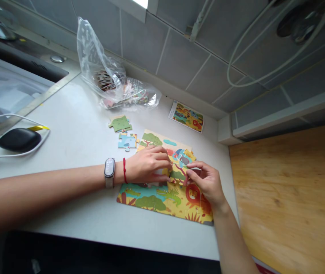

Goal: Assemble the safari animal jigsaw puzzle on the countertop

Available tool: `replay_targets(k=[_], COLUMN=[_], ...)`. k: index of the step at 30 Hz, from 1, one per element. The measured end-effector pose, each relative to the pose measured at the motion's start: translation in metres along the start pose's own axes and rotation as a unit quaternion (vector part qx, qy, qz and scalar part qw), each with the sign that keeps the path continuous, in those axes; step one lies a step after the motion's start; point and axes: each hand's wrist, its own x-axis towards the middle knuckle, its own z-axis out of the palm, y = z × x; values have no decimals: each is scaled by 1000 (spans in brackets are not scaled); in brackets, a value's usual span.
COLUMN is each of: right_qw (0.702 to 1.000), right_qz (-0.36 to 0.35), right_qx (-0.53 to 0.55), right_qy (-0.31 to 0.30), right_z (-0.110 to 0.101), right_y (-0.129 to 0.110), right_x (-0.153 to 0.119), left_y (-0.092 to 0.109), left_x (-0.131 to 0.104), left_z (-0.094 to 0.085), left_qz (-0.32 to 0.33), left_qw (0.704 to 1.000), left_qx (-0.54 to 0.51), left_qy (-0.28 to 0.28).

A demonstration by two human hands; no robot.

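Note:
A partly joined animal jigsaw puzzle (151, 203) lies on the white counter, with a red lion and green crocodiles along its near part. My left hand (148, 165) rests over its middle, fingers bent and the thumb below; whatever lies under the fingertips is hidden. At the puzzle's right side, my right hand (206, 180) pinches the edge of a puzzle piece (178, 173) showing a tree. A blue piece (127, 141) and a green piece (120, 124) lie loose beyond my left wrist. Near the puzzle's far right corner, a yellow piece (190, 155) sits at an angle.
Clear plastic bags (122, 85) of pieces stand by the tiled wall. A picture card (186, 116) lies behind the puzzle. At the left are a black oval device (19, 139) with a white cable and a sink edge; a wooden board (288, 190) is at the right.

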Motion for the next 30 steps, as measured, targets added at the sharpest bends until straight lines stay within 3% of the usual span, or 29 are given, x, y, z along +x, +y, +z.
replay_targets(k=[9,22,26,30], right_qw=[999,999,999,999], right_qz=[1,-3,0,-3], right_qx=[32,27,31,40], right_qy=[-11,-30,-21,1], right_z=[2,0,1,-1], right_y=[-1,6,4,4], right_x=[0,1,0,0], left_y=[-2,2,2,0], left_x=[-3,-1,-2,0], left_z=[2,-1,0,0], left_qz=[-12,51,29,-44], left_qw=[1000,995,998,999], left_qx=[10,82,53,-14], left_qy=[-11,-31,-24,13])
